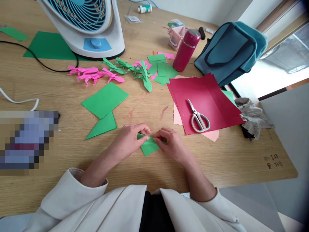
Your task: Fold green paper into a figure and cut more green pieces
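A small piece of green paper (149,148) lies in front of me, its far edge folded over. My left hand (131,137) pinches that edge at the left between thumb and fingers. On the right side, my right hand (170,141) grips the same edge, its fingertips close to those of the left. Part of the fold is hidden beneath my fingers. Beyond my left hand lie a green paper rectangle (105,100) and, partly under it, a folded green triangle (103,126). White-handled scissors (199,119) rest on red paper sheets (212,93) to the right.
A fan (96,35) stands at the back left on green paper (45,45). Pink (89,74) and green paper figures (145,75) lie mid-table. A magenta flask (185,51), a teal bag (231,51) and a crumpled cloth (252,116) are at the right. A pixelated patch covers the left.
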`<state>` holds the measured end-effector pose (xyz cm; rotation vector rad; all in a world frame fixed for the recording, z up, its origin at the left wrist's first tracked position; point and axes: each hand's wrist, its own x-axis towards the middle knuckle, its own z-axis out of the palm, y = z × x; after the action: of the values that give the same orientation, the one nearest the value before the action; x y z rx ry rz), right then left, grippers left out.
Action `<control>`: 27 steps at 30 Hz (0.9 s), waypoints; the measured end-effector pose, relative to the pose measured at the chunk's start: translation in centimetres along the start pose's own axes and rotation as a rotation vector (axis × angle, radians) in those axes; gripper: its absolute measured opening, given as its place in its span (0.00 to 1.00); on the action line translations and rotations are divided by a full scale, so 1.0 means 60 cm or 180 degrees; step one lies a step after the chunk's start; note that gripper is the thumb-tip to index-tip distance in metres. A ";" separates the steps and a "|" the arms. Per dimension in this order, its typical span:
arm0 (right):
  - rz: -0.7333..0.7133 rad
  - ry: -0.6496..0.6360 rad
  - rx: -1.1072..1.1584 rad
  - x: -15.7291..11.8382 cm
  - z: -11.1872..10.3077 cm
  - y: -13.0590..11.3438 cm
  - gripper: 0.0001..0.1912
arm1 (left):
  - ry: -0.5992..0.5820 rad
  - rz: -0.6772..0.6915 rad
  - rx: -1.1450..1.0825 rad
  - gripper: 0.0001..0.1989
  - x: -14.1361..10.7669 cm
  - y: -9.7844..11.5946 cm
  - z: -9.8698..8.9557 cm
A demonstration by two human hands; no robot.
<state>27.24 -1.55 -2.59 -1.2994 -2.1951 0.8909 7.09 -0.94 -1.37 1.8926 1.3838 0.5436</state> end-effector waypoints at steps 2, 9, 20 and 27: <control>-0.0018 -0.0018 -0.0276 0.000 0.003 -0.002 0.06 | 0.0017 0.0026 0.0268 0.04 0.001 -0.001 0.006; 0.0042 -0.0065 -0.0934 0.001 0.014 -0.004 0.05 | 0.0036 0.0176 0.0847 0.04 0.003 -0.010 0.022; -0.0249 -0.0028 -0.0667 -0.001 0.022 -0.004 0.10 | 0.0478 0.0382 0.1222 0.04 0.003 -0.018 0.031; -0.0177 -0.0065 -0.0509 -0.001 0.021 -0.001 0.09 | 0.0549 0.1055 0.0902 0.10 -0.055 -0.010 0.027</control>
<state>26.41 -2.00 -3.42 -1.2985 -2.3472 0.7231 6.72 -4.44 -2.65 2.3760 1.3147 0.7159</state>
